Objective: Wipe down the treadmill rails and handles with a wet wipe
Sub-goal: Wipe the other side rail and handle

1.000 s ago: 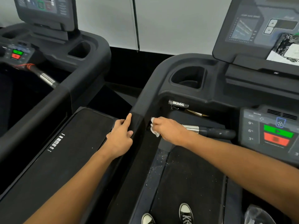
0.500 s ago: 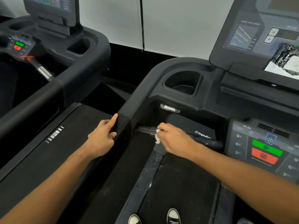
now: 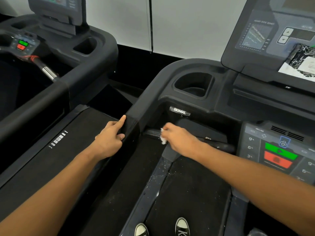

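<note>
A black treadmill fills the right of the view. Its left side rail (image 3: 134, 116) runs toward me from the console. My left hand (image 3: 110, 138) rests on the outer side of that rail, index finger pointing up along it, holding nothing. My right hand (image 3: 180, 139) is closed around a crumpled white wet wipe (image 3: 163, 140) and presses it on the inner horizontal handle bar (image 3: 151, 132), whose right end (image 3: 225, 147) shows past my wrist. The middle of the bar is hidden under my hand.
A cup holder (image 3: 194, 86) sits in the console top, with the display (image 3: 272, 31) above. A control panel (image 3: 279, 150) with green and red buttons is at right. A second treadmill (image 3: 56, 65) stands to the left. My shoes (image 3: 162, 227) stand on the belt.
My right hand slid the wipe along the inner handle bar, from the silver part toward its left end. The view shifted a little. My left hand stayed on the rail.
</note>
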Tool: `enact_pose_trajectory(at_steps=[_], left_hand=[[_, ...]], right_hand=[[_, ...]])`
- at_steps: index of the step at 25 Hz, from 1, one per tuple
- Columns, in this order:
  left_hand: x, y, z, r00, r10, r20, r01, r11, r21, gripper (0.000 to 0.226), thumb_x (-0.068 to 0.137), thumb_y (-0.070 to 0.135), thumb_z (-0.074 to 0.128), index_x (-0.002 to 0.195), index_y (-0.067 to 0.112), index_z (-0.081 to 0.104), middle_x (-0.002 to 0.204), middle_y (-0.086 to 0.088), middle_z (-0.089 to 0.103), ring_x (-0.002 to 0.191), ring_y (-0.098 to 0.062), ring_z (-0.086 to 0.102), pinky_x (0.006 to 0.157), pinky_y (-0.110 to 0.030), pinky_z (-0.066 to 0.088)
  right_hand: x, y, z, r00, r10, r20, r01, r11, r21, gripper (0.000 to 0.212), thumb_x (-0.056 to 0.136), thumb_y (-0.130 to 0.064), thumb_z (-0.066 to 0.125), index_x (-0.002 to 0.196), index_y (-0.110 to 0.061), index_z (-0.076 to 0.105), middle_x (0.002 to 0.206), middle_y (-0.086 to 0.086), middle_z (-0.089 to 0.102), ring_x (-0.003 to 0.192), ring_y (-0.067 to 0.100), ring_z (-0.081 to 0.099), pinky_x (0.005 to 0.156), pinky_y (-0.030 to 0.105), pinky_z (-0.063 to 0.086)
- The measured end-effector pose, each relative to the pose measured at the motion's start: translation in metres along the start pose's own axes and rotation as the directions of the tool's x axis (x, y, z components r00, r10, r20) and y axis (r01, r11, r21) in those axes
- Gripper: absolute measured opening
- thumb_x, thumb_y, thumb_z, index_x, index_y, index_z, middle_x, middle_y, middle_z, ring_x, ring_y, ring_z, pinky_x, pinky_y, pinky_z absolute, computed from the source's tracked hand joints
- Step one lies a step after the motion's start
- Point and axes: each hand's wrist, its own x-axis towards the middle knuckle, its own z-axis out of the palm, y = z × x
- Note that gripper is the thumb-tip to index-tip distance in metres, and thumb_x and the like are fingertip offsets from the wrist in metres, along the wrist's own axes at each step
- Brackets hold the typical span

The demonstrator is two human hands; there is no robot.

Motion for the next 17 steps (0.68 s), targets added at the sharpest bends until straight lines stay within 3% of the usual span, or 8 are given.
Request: enact_pose_trajectory(at_steps=[4, 7, 11, 14, 17], left_hand=[[0.000, -0.001, 0.000, 1.000, 0.010, -0.006, -0.010, 1.000, -0.008, 0.072, 0.100, 0.016, 0.049, 0.157, 0.036, 0.010, 0.152, 0.003, 0.029, 0.135, -0.020, 0.036, 0.116, -0.052, 0.026], [-0.001, -0.001, -0.001, 1.000, 0.012, 0.006, -0.012, 1.000, -0.018, 0.072, 0.100, 0.017, 0.048, 0.157, 0.036, 0.008, 0.151, 0.003, 0.029, 0.133, -0.020, 0.038, 0.117, -0.052, 0.025], [-0.003, 0.000, -0.001, 0.999, 0.020, 0.025, -0.020, 1.000, -0.014, 0.073, 0.100, 0.018, 0.047, 0.157, 0.036, 0.005, 0.154, 0.002, 0.023, 0.136, -0.021, 0.035, 0.117, -0.054, 0.022], [-0.003, 0.000, -0.002, 0.999, 0.028, 0.033, -0.027, 0.999, -0.039, 0.073, 0.100, 0.018, 0.047, 0.157, 0.035, 0.005, 0.153, 0.002, 0.024, 0.136, -0.020, 0.035, 0.117, -0.057, 0.020], [-0.004, 0.000, -0.003, 0.999, 0.026, 0.031, -0.025, 0.999, -0.042, 0.072, 0.100, 0.018, 0.048, 0.157, 0.035, 0.006, 0.154, 0.001, 0.024, 0.136, -0.022, 0.036, 0.116, -0.059, 0.019]], right_hand=[[0.051, -0.050, 0.015, 0.999, -0.012, 0.035, 0.017, 0.992, -0.122, 0.025, 0.081, 0.005, 0.065, 0.102, -0.007, 0.060, 0.114, 0.010, 0.043, 0.105, 0.027, 0.051, 0.064, 0.032, 0.049], [0.020, -0.037, 0.011, 0.989, -0.149, -0.001, 0.143, 0.953, -0.266, 0.027, 0.075, -0.002, 0.073, 0.102, -0.007, 0.069, 0.119, 0.010, 0.055, 0.121, 0.030, 0.054, 0.079, 0.029, 0.054], [-0.032, -0.003, 0.000, 0.953, -0.301, 0.045, 0.289, 0.848, -0.445, 0.026, 0.077, -0.009, 0.077, 0.103, -0.004, 0.074, 0.117, 0.009, 0.065, 0.126, 0.034, 0.056, 0.096, 0.033, 0.054], [-0.011, -0.003, -0.010, 0.961, -0.273, 0.048, 0.267, 0.863, -0.428, 0.026, 0.078, -0.002, 0.074, 0.104, -0.005, 0.071, 0.116, 0.011, 0.063, 0.125, 0.034, 0.056, 0.087, 0.033, 0.058], [0.027, -0.034, 0.005, 0.967, -0.225, 0.119, 0.255, 0.864, -0.434, 0.020, 0.085, -0.002, 0.064, 0.105, -0.004, 0.069, 0.118, 0.010, 0.059, 0.124, 0.033, 0.052, 0.094, 0.034, 0.052]])
